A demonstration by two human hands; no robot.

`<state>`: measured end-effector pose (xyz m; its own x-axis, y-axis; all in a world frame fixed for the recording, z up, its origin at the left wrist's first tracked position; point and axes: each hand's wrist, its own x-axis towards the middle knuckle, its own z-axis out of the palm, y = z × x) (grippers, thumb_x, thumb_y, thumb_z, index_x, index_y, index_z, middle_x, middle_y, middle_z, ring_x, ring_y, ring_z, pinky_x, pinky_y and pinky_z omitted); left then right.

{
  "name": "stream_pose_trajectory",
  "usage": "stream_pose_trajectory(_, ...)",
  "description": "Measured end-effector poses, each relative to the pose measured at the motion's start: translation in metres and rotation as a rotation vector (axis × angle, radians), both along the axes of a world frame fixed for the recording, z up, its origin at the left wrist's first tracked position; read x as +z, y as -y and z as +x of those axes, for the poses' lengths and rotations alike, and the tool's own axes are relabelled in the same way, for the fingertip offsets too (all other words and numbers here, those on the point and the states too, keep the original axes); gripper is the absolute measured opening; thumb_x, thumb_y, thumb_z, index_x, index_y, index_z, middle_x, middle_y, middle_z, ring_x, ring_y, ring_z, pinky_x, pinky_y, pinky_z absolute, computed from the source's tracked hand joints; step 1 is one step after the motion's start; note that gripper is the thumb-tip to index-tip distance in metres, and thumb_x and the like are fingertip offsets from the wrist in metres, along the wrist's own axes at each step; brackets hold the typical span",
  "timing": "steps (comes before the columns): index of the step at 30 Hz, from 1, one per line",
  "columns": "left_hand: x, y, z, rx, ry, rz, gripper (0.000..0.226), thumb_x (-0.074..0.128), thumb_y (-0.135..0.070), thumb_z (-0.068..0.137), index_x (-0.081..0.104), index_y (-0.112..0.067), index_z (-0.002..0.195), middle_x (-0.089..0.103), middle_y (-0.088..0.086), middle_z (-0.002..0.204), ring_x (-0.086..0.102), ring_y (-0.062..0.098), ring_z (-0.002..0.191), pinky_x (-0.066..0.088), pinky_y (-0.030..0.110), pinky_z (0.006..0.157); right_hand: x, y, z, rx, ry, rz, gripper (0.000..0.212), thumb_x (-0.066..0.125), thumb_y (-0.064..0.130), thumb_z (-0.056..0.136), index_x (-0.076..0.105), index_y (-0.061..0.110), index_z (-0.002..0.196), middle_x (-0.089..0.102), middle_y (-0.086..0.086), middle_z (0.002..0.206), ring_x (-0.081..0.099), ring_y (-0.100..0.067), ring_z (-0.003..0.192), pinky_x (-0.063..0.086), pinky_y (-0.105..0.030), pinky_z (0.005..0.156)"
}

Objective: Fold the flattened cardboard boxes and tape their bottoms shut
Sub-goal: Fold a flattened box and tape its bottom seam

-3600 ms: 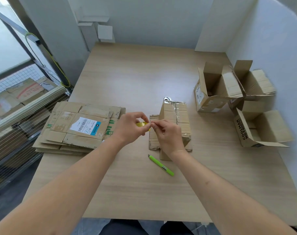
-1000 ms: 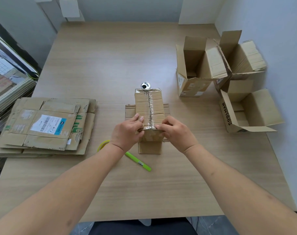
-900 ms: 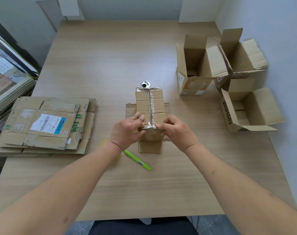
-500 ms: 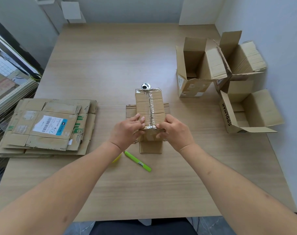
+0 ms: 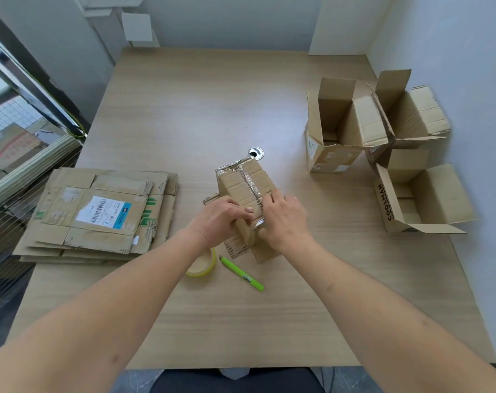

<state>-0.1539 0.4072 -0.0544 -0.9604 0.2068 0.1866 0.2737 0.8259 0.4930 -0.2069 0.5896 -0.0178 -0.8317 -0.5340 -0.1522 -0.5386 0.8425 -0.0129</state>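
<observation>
Gripping taped box [image 5: 242, 185], left hand [image 5: 218, 218], right hand [image 5: 283, 218] (fingertips hidden), tape roll [image 5: 202, 269] half-covered

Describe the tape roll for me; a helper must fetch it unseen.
On the pale wooden table, look near its front, under the person's left forearm. The yellow-edged ring of clear tape lies flat there, left of the slim green pen; it is the only round thing beside the cardboard.
</observation>
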Motion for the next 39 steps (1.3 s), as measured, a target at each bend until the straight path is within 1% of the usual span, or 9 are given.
stream_pose_trajectory(3, 0.009, 0.013, -0.009, -0.046, 0.021, -0.019, 0.041, 0.054, 0.001, 0.074, 0.083, -0.009, 0.102, 0.08, 0.007, 0.106, 0.076, 0.033, 0.089, 0.064, 0.045, 0.078, 0.001, 0.008, 0.003, -0.035, 0.072, 0.047, 0.1, 0.072, 0.055, 0.073, 0.027, 0.021, 0.156, 0.043, -0.009, 0.139, 0.052, -0.034, 0.119, 0.042, -0.045, 0.106)
stream_pose_trajectory(6, 0.014, 0.028, -0.018, 0.096, 0.05, 0.024, 0.047, 0.048, 0.0, 0.078, 0.08, -0.007, 0.111, 0.078, 0.011, 0.115, 0.076, 0.034, 0.1, 0.062, 0.05, 0.086, -0.002, 0.015, 0.006, -0.048, 0.097, 0.09, 0.106, 0.058, 0.072, 0.073, 0.025, 0.02, 0.159, 0.035, -0.014, 0.146, 0.042, -0.036, 0.129, 0.035, -0.05, 0.112)
stream_pose_trajectory(10, 0.024, 0.037, -0.03, 0.117, 0.2, -0.005, 0.052, 0.053, 0.009, 0.086, 0.071, -0.008, 0.131, 0.06, 0.008, 0.148, 0.059, 0.028, 0.135, 0.049, 0.045, 0.111, -0.009, 0.024, 0.012, -0.096, 0.098, 0.08, 0.105, 0.043, 0.082, 0.082, 0.021, 0.017, 0.161, 0.031, -0.017, 0.149, 0.036, -0.039, 0.133, 0.028, -0.054, 0.118)
stream_pose_trajectory(15, 0.022, 0.046, -0.051, 0.033, 0.344, -0.194, 0.065, 0.058, -0.008, 0.095, 0.045, -0.022, 0.157, 0.023, 0.004, 0.172, 0.022, 0.028, 0.158, 0.025, 0.043, 0.126, -0.014, 0.033, 0.009, -0.158, 0.115, 0.065, 0.087, 0.056, 0.052, 0.098, 0.012, 0.016, 0.163, 0.021, -0.015, 0.161, 0.022, -0.044, 0.147, 0.021, -0.051, 0.123)
stream_pose_trajectory(20, 0.015, 0.051, -0.061, 0.013, 0.399, -0.313, 0.058, 0.042, -0.032, 0.11, 0.024, -0.036, 0.164, 0.003, -0.006, 0.175, 0.002, 0.026, 0.162, 0.008, 0.046, 0.13, -0.014, 0.024, -0.011, -0.193, 0.152, 0.139, 0.07, 0.04, 0.013, 0.104, 0.002, 0.015, 0.164, -0.001, -0.011, 0.171, 0.005, -0.04, 0.156, 0.012, -0.05, 0.126)
stream_pose_trajectory(27, 0.006, 0.034, -0.051, 0.083, 0.34, -0.31, 0.051, 0.044, -0.037, 0.109, 0.038, -0.031, 0.159, 0.025, -0.001, 0.171, 0.021, 0.034, 0.158, 0.014, 0.047, 0.129, -0.021, 0.007, -0.035, -0.137, 0.054, 0.171, 0.081, 0.057, 0.011, 0.098, 0.009, 0.01, 0.163, 0.005, -0.011, 0.171, 0.014, -0.038, 0.155, 0.024, -0.048, 0.122)
stream_pose_trajectory(32, -0.001, 0.021, -0.032, 0.136, 0.297, -0.31, 0.058, 0.051, -0.032, 0.105, 0.037, -0.026, 0.16, 0.034, 0.003, 0.167, 0.022, 0.039, 0.157, 0.015, 0.05, 0.128, -0.022, 0.012, -0.041, -0.179, 0.077, 0.11, 0.085, 0.057, 0.017, 0.091, 0.011, 0.01, 0.161, -0.001, -0.019, 0.168, 0.004, -0.041, 0.154, 0.016, -0.049, 0.124)
stream_pose_trajectory(35, -0.005, 0.018, -0.019, 0.156, 0.212, -0.294, 0.058, 0.051, -0.036, 0.096, 0.052, -0.024, 0.153, 0.05, 0.007, 0.156, 0.028, 0.041, 0.154, 0.019, 0.054, 0.127, -0.019, 0.026, -0.037, -0.277, 0.133, -0.042, 0.071, 0.042, 0.038, 0.097, 0.023, 0.008, 0.159, 0.019, -0.016, 0.157, 0.022, -0.039, 0.141, 0.02, -0.051, 0.117)
stream_pose_trajectory(39, -0.006, 0.02, -0.004, 0.111, 0.12, -0.305, 0.062, 0.045, -0.046, 0.086, 0.067, -0.02, 0.138, 0.064, 0.01, 0.13, 0.044, 0.042, 0.145, 0.023, 0.06, 0.125, -0.027, 0.032, -0.034, -0.249, 0.111, -0.123, 0.081, 0.029, 0.066, 0.101, 0.025, 0.01, 0.159, 0.03, -0.009, 0.154, 0.029, -0.033, 0.138, 0.023, -0.048, 0.115)
